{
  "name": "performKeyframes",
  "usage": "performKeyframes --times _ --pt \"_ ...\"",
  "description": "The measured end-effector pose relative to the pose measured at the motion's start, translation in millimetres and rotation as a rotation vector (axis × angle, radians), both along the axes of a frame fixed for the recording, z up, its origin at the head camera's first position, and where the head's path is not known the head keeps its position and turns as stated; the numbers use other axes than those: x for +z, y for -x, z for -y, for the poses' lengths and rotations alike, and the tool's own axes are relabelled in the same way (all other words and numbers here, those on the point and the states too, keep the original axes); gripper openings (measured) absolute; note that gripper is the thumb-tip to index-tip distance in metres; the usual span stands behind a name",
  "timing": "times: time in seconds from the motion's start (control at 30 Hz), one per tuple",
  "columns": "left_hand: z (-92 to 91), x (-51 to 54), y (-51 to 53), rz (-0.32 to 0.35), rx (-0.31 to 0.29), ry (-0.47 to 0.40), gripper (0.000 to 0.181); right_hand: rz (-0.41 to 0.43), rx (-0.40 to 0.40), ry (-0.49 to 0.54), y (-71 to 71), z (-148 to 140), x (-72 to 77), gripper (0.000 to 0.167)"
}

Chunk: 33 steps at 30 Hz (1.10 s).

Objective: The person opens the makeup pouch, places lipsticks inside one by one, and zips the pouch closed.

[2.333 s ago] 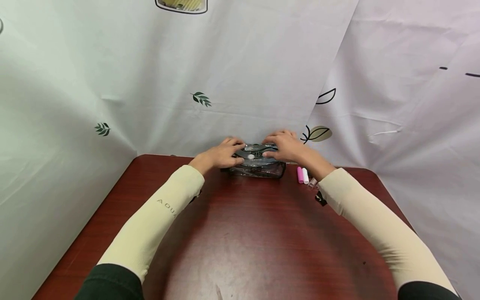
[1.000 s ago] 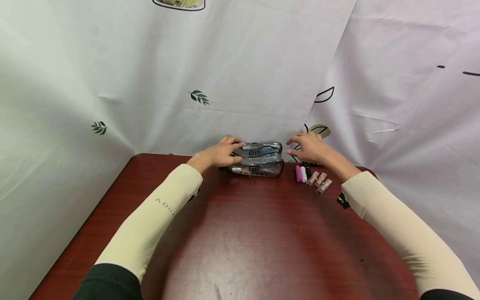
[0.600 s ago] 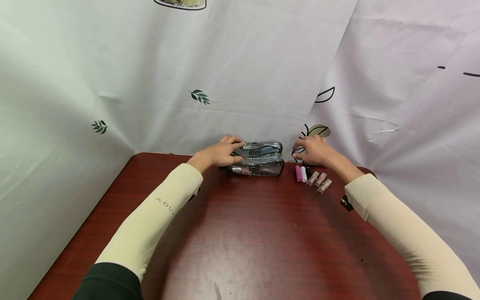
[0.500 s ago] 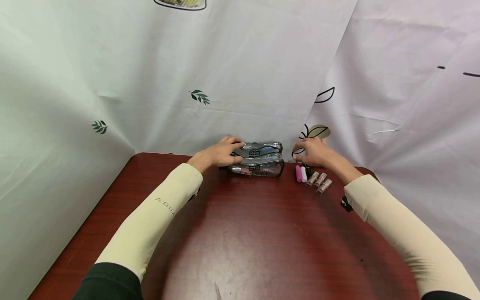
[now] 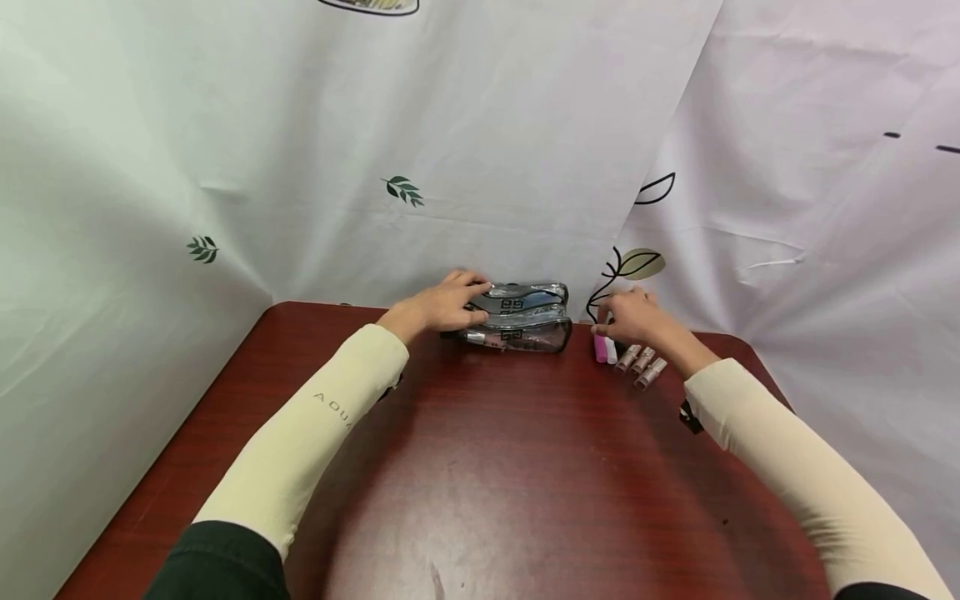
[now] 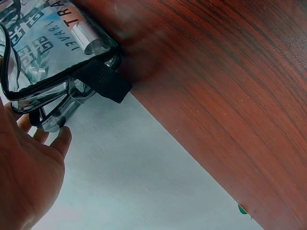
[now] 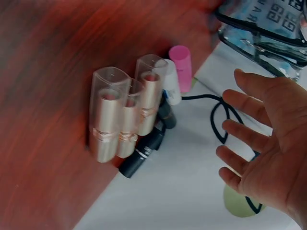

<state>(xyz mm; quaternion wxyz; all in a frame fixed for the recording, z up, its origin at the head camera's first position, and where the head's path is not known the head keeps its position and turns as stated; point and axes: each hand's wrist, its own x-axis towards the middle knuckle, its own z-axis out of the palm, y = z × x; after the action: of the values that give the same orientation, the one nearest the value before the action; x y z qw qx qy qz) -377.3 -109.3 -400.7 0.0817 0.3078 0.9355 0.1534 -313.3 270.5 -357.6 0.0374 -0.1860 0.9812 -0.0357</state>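
Note:
My left hand point(image 5: 448, 303) grips the left end of a clear zip pouch point(image 5: 534, 336) with black piping, which stands at the back of the table. In the left wrist view, a silver-capped tube point(image 6: 85, 37) shows through the pouch's clear side. My right hand point(image 5: 630, 317) hovers over the small tubes right of the pouch, fingers spread and holding nothing. Under it lie a pink tube point(image 7: 180, 69) and a white tube point(image 7: 171, 86). Nearby are three clear-capped lipsticks point(image 7: 107, 117) and black tubes point(image 7: 139, 155), partly hidden in the head view.
The dark red wooden table point(image 5: 480, 467) reaches back to a white cloth backdrop point(image 5: 510, 150) with printed leaves, close behind the pouch. A black strap tab point(image 6: 103, 80) sticks out from the pouch's left end.
My right hand has left the pouch, moved right and come down over the small tubes, after a white object showed at the pouch's top. My left hand has stayed on the pouch.

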Motion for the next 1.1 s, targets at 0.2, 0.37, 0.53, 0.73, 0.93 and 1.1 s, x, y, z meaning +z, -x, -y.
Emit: performKeyframes --times 0.2,0.37,0.53,0.73,0.93,1.1 --pt "0.1 -8.7 10.1 -0.013 0.011 0.020 0.084 0.002 -0.023 -0.018 -1.0 1 -13.9 0.025" --pt "0.7 -1.7 1.3 0.004 0.001 -0.011 0.083 0.009 -0.053 -0.004 -1.4 3 -24.6 0.027" --pt "-1.6 4.8 -4.3 0.017 0.004 -0.011 0.081 0.013 -0.071 0.002 -3.0 4 -30.5 0.029" --pt "0.6 -1.9 3.4 -0.008 -0.004 0.008 0.082 0.015 -0.067 0.002 -3.7 3 -34.0 0.037" --pt "-2.1 15.2 -16.0 -0.006 -0.001 0.015 0.079 0.025 -0.066 0.017 -3.2 6 -34.6 0.041" --pt "1.4 -2.5 4.6 -0.008 -0.001 0.005 0.081 0.018 -0.056 0.055 -4.3 8 -35.2 0.044"
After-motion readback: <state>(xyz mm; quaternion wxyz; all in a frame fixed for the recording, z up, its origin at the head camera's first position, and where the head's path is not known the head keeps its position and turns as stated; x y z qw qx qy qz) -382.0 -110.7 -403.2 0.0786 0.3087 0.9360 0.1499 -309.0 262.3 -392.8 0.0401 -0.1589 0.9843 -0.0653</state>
